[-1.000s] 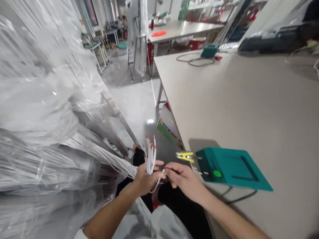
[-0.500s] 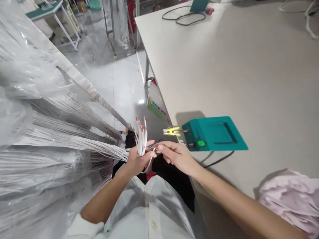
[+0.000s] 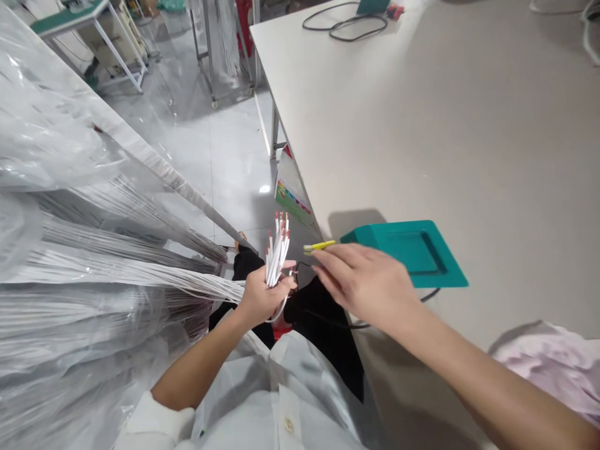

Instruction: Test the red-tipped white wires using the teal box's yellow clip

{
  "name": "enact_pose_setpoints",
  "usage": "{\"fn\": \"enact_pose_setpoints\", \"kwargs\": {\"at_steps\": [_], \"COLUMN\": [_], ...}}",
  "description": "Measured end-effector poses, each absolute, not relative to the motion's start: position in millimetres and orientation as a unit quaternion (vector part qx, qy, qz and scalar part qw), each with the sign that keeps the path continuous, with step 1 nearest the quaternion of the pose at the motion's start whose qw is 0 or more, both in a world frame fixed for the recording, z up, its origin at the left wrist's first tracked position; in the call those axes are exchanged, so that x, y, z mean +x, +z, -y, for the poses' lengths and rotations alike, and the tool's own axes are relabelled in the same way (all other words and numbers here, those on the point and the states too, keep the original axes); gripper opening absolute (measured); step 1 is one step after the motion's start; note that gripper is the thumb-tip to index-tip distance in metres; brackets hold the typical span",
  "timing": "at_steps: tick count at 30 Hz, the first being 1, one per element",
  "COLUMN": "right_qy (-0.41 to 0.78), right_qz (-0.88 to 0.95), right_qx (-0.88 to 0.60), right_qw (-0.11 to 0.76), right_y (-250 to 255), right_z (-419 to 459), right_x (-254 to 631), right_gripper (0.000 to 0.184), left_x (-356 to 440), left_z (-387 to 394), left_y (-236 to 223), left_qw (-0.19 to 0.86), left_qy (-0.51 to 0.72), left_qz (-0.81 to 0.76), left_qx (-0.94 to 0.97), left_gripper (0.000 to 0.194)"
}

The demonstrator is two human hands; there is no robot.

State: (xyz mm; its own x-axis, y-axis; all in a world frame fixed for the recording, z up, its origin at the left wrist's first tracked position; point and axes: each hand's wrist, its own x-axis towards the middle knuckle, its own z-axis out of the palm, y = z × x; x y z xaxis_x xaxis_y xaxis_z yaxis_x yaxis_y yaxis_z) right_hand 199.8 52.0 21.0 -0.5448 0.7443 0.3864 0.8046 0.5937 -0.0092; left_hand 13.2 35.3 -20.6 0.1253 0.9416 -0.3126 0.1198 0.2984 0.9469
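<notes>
My left hand (image 3: 265, 297) is closed around a bundle of white wires (image 3: 278, 256) with reddish ends pointing up. One wire end sticks out by the left thumb, and a white loop hangs below. My right hand (image 3: 368, 281) reaches over the near side of a teal box with a tray (image 3: 419, 247). Its fingers are curled together beside a yellow clip (image 3: 321, 246), covering the clip's lower part and the box's front. The thumb and whatever is between these fingers are hidden.
Long white wires (image 3: 140, 265), partly under clear plastic, spread across the left. A pale table (image 3: 469, 137) fills the right, bearing a pink cloth (image 3: 553, 369) and a black cable (image 3: 359, 28). A printed box (image 3: 293, 197) stands below the table edge.
My right hand has left the wire ends at my left hand and moved right, over the teal box. The wire bundle has shifted slightly right and tilts that way.
</notes>
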Motion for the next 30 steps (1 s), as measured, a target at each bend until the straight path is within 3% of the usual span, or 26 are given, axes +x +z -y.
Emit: {"fn": "enact_pose_setpoints", "kwargs": {"at_steps": [4,7,18,30], "right_qy": [-0.104,-0.092,-0.043,-0.027], "right_qz": [0.876,0.877,0.886,0.886], "right_qx": [-0.467,-0.471,-0.461,-0.461], "right_qw": [0.052,0.003,-0.008,-0.025], "right_y": [26.8,26.2,22.7,29.6], "right_z": [-67.6,-76.4,-91.3,-93.1], "right_x": [214.2,216.7,213.6,207.4], "right_gripper": [0.024,0.022,0.015,0.015], "left_x": [18.9,22.2,31.0,34.8], "left_z": [-47.8,-55.6,-69.9,-70.2], "left_y": [-19.5,-18.3,-22.8,-29.3], "left_qw": [0.599,0.616,0.658,0.577], "left_qy": [0.362,0.358,0.387,0.365], "left_qz": [-0.55,-0.552,-0.528,-0.58], "left_qx": [0.456,0.433,0.372,0.443], "left_gripper": [0.042,0.039,0.051,0.045]}}
